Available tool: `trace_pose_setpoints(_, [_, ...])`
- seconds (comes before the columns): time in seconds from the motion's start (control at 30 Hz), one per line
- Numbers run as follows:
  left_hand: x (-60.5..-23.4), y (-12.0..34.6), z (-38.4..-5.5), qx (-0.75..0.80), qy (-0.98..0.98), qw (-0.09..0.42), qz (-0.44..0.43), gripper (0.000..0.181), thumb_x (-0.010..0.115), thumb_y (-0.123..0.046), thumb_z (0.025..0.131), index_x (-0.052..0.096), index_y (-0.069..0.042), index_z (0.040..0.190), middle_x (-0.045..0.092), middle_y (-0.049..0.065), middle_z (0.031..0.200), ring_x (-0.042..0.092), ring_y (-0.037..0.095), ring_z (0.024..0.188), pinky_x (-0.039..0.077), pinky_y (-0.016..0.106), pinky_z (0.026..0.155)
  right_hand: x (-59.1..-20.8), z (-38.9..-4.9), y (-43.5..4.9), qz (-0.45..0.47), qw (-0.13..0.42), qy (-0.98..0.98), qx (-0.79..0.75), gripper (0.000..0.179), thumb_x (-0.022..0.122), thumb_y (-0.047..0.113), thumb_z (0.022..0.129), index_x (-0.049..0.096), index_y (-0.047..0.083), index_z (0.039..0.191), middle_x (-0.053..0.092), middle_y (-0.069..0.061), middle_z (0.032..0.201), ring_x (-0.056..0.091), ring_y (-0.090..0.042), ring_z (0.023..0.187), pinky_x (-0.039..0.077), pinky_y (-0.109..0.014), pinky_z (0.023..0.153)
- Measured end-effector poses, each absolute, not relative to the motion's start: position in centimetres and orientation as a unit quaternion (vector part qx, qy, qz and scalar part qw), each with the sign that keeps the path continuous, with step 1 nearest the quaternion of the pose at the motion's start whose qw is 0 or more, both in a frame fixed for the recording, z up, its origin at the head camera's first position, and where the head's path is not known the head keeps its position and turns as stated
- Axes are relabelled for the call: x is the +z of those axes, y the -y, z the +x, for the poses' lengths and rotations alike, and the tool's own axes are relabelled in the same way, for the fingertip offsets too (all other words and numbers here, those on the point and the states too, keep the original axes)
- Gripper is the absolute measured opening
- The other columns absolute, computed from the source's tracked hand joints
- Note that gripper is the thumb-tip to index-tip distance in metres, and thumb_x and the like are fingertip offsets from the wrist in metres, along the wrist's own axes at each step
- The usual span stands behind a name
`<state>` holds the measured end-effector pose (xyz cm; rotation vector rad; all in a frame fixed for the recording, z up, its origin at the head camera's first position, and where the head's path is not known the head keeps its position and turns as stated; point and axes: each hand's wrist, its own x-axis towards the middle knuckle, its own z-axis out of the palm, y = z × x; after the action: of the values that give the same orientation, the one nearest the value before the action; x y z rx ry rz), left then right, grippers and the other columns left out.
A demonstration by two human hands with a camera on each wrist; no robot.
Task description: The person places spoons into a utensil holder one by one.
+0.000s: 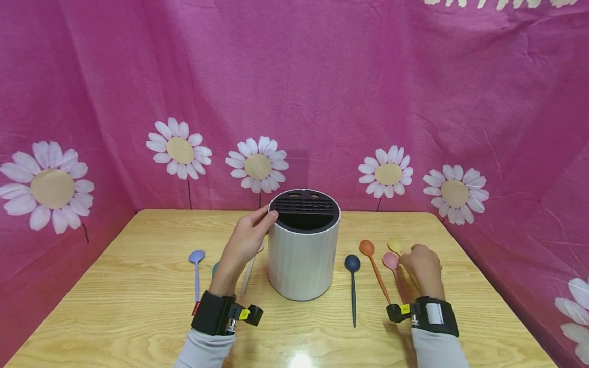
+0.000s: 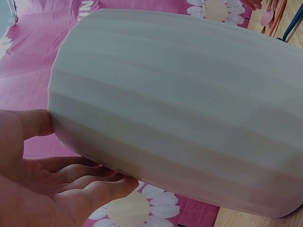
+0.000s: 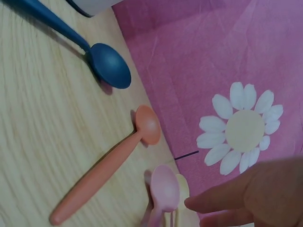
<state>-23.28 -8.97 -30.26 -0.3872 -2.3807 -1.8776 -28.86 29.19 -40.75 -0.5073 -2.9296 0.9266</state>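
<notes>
My left hand (image 1: 246, 237) grips the rim of a white ribbed utensil holder (image 1: 301, 266) with a black slotted top. Its thumb lies at the rim, and the other fingers lie along the outer wall in the left wrist view. Over the table at the right, my right hand (image 1: 422, 266) is at a yellow spoon (image 1: 394, 245), partly covering its handle. In the right wrist view its fingertips (image 3: 191, 203) come close to that spoon; contact is unclear. A pink spoon (image 1: 391, 261) lies just left of the yellow one.
Between holder and right hand lie an orange spoon (image 1: 367, 248) and a dark blue spoon (image 1: 352, 263). Left of the holder are a purple spoon (image 1: 196, 257), a pale spoon (image 1: 247, 278) and a teal one (image 1: 215, 269), partly behind the left arm. A pink flowered curtain (image 1: 322, 102) surrounds the wooden table (image 1: 138, 286).
</notes>
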Motion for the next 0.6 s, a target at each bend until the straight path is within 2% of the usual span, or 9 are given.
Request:
trace_pose_setpoints(0.1, [-30.2,9.0,-23.3,-0.613,0.780,0.040,-0.123,0.044,0.047,-0.020,0.105,0.042,0.000,0.144,0.041,0.007,0.076,0.028,0.004,0.041,0.028,0.018,0.044,-41.2,-29.0,-29.3,-0.175,-0.012,0.937,0.303,0.051,0.062,0.010,0.083,0.049,-0.020,0.122,0.049,-0.040,0.120,0.049,-0.050,0.100,0.042,-0.061,0.087])
trace_pose_setpoints(0.23, [-31.4,9.1,-24.2,-0.616,0.778,0.040,-0.117,0.045,0.048,-0.023,0.105,0.043,-0.003,0.145,0.054,0.011,0.092,0.029,0.004,0.040,0.027,0.019,0.042,-41.6,-29.1,-29.4,-0.187,-0.023,0.933,0.308,0.042,0.063,0.008,0.082,0.054,-0.017,0.114,0.054,-0.035,0.106,0.048,-0.042,0.088,0.046,-0.053,0.076])
trace_pose_setpoints(0.33, [-32.8,9.4,-25.5,-0.620,0.774,0.044,-0.121,0.046,0.049,-0.028,0.104,0.044,-0.007,0.145,0.057,0.012,0.103,0.029,0.005,0.040,0.027,0.019,0.041,-41.7,-28.9,-29.3,-0.184,-0.015,0.931,0.313,0.032,0.060,0.006,0.083,0.058,-0.015,0.106,0.055,-0.027,0.090,0.047,-0.038,0.080,0.043,-0.045,0.067])
trace_pose_setpoints(0.43, [-33.6,9.6,-26.2,-0.623,0.771,0.048,-0.125,0.047,0.051,-0.033,0.103,0.046,-0.012,0.145,0.058,0.012,0.105,0.030,0.007,0.041,0.028,0.019,0.041,-41.8,-28.7,-29.3,-0.175,-0.004,0.929,0.326,0.022,0.057,0.003,0.084,0.060,-0.013,0.099,0.050,-0.019,0.078,0.047,-0.034,0.076,0.040,-0.040,0.061])
trace_pose_setpoints(0.6, [-33.8,9.7,-26.3,-0.625,0.767,0.055,-0.134,0.049,0.052,-0.037,0.102,0.047,-0.013,0.144,0.059,0.010,0.112,0.045,0.019,0.060,0.029,0.020,0.042,-41.8,-28.5,-29.2,-0.168,0.004,0.924,0.344,0.018,0.055,0.000,0.085,0.060,-0.013,0.096,0.049,-0.017,0.074,0.048,-0.033,0.073,0.040,-0.036,0.056])
